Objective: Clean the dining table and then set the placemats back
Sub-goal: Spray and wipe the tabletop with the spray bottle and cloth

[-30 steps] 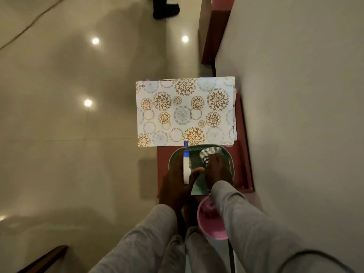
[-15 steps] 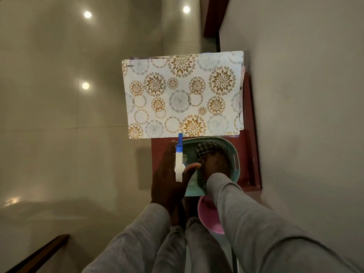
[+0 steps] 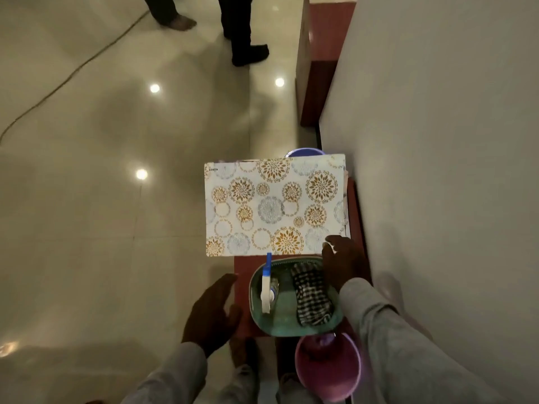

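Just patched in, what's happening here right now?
A person stands over a red-brown side stand by the wall. Both hands are free: the left hand hovers open beside a green plastic basket, and the right hand reaches toward the near corner of the floral-patterned placemat stacked there. In the basket lie a white spray bottle with a blue nozzle and a checked cloth. A pink bucket sits below.

Dim, warm indoor light with wide-angle bend.
Ceiling lamps glare as bright spots on the glossy floor; soft shadows pool there; edges curve, detail is soft and grainy.
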